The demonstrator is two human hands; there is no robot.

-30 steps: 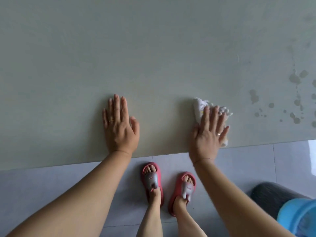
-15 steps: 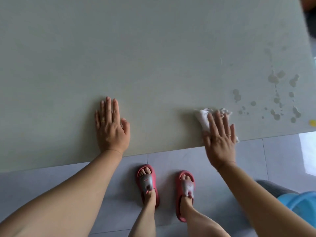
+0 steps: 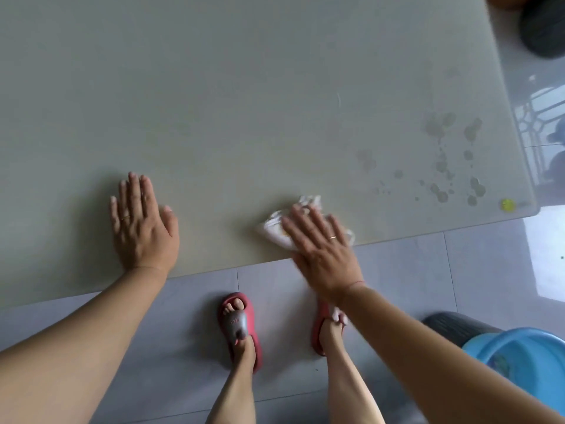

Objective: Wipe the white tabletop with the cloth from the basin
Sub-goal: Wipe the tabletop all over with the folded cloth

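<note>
The white tabletop [image 3: 244, 102] fills the upper part of the head view. A crumpled white cloth [image 3: 276, 229] lies near the table's front edge. My right hand [image 3: 321, 246] presses flat on the cloth with straight fingers, its heel hanging over the edge. My left hand [image 3: 142, 223] rests flat on the tabletop to the left, palm down, fingers together. Several water drops [image 3: 443, 166] mark the tabletop to the right of the cloth.
A blue basin [image 3: 526, 365] stands on the floor at the lower right, beside a dark round stool [image 3: 452, 327]. A small yellow spot [image 3: 507, 205] sits at the table's right front corner. My feet in red slippers [image 3: 238, 325] stand on grey floor tiles below the edge.
My right hand has slid the cloth along the front edge and turned its fingers to point up and left. The view has shifted, showing more of the table's right corner. My left hand stays flat.
</note>
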